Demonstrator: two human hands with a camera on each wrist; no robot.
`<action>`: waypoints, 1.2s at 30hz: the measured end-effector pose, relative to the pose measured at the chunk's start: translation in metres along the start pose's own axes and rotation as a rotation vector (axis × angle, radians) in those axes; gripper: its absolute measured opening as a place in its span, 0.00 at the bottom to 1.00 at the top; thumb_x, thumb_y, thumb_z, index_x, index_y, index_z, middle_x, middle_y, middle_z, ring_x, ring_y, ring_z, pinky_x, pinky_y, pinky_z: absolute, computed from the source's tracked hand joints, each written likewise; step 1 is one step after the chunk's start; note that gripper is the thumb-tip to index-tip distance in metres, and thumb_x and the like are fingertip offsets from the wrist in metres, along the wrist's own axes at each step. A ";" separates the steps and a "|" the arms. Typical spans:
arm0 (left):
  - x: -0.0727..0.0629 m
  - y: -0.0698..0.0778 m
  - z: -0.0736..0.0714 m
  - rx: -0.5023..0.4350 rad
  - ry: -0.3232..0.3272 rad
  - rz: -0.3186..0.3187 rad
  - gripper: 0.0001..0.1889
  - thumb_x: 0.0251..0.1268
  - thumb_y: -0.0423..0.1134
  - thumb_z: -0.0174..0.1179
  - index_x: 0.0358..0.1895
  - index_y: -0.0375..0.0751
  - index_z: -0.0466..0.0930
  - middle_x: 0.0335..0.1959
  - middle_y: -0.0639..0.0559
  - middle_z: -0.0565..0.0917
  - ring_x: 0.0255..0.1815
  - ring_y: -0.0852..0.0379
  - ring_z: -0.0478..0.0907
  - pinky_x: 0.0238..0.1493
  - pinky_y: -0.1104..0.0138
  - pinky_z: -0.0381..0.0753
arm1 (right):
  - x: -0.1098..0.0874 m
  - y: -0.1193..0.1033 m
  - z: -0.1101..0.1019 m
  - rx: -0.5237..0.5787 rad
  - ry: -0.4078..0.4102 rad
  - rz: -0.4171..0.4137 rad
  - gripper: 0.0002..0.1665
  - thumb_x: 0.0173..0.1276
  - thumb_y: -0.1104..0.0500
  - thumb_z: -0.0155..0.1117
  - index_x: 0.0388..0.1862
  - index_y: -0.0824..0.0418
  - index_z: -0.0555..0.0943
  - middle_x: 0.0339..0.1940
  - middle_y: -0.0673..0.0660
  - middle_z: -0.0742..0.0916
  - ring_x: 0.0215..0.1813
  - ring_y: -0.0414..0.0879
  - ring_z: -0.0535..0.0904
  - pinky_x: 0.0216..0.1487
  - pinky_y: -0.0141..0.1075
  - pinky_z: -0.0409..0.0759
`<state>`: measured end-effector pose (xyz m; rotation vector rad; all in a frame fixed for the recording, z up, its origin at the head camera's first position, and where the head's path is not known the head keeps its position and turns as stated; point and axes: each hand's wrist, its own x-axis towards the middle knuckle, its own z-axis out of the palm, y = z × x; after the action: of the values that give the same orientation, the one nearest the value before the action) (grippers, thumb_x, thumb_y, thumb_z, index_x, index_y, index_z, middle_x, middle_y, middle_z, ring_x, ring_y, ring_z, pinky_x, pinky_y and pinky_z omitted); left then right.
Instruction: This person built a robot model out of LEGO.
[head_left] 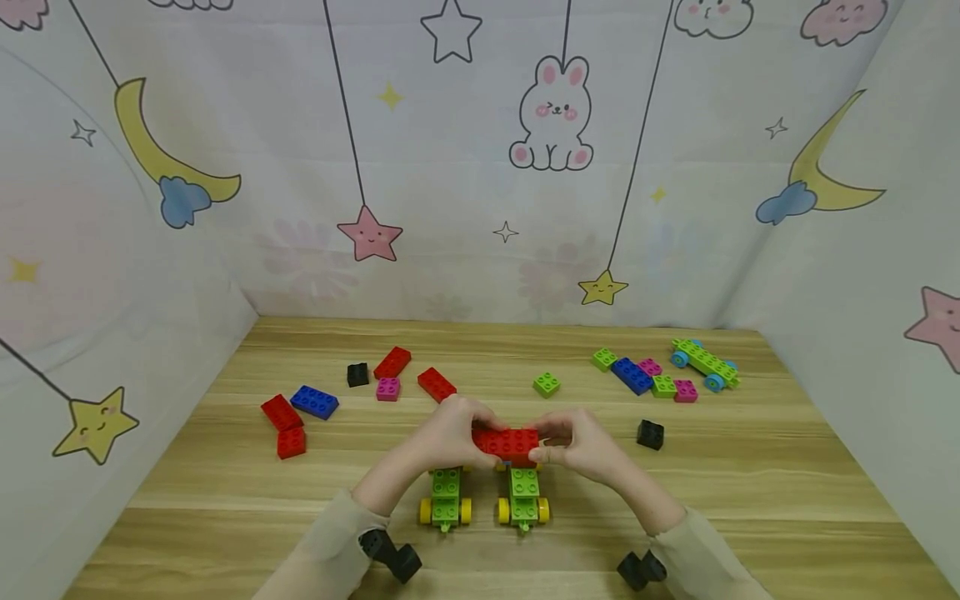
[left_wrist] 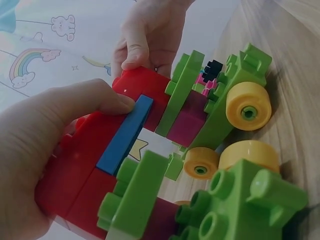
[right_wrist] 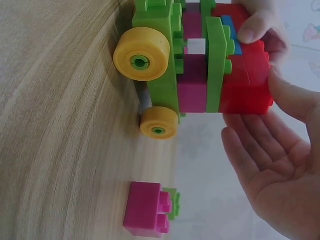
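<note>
Uneven pressure could, I judge, pop a joint or tip one of the lime-green plastic bases (head_left: 523, 510) on yellow wheels — my left hand (head_left: 456, 432) grips the red studded plastic blocks (head_left: 513, 446), my right hand (head_left: 583, 444) pinches their right end. They bridge both bases, glossy, a flat blue plastic piece (left_wrist: 125, 136) showing mid-span.

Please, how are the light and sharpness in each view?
Head view: soft, fairly even light, red bricks clear; left wrist view: dimmer, the left hand large and close to the lens; right wrist view: greyish, table seen sideways and shadowed near the yellow wheels, backdrop pale and faint.
</note>
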<state>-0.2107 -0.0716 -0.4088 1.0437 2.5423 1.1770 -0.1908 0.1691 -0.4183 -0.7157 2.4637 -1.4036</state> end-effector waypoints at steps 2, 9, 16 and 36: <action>0.000 0.001 0.000 0.000 -0.004 -0.007 0.19 0.44 0.31 0.75 0.44 0.35 0.87 0.40 0.46 0.88 0.37 0.56 0.82 0.36 0.72 0.79 | 0.000 0.000 0.000 -0.010 -0.001 0.009 0.22 0.64 0.58 0.70 0.51 0.73 0.82 0.47 0.68 0.87 0.46 0.54 0.86 0.47 0.36 0.85; 0.001 0.002 0.001 0.000 -0.011 -0.008 0.19 0.44 0.31 0.75 0.45 0.35 0.87 0.41 0.46 0.88 0.37 0.57 0.81 0.36 0.72 0.79 | -0.001 0.000 -0.002 -0.022 -0.014 0.026 0.22 0.65 0.58 0.69 0.52 0.73 0.82 0.48 0.67 0.87 0.47 0.53 0.86 0.47 0.38 0.85; 0.001 0.001 0.001 0.018 -0.015 0.001 0.19 0.46 0.32 0.74 0.46 0.36 0.87 0.41 0.46 0.88 0.37 0.58 0.81 0.36 0.72 0.79 | -0.001 0.000 -0.002 -0.023 -0.015 0.032 0.23 0.65 0.57 0.69 0.52 0.73 0.81 0.49 0.68 0.87 0.47 0.55 0.86 0.48 0.40 0.85; -0.004 0.004 -0.006 0.117 -0.076 0.014 0.22 0.51 0.39 0.75 0.52 0.40 0.84 0.47 0.50 0.87 0.40 0.60 0.80 0.40 0.71 0.79 | -0.001 0.000 0.002 -0.010 -0.014 0.001 0.24 0.66 0.57 0.69 0.52 0.75 0.81 0.49 0.69 0.86 0.47 0.57 0.86 0.48 0.40 0.85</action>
<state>-0.2087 -0.0762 -0.4023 1.1115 2.5745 0.9825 -0.1895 0.1684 -0.4193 -0.7246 2.4618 -1.3820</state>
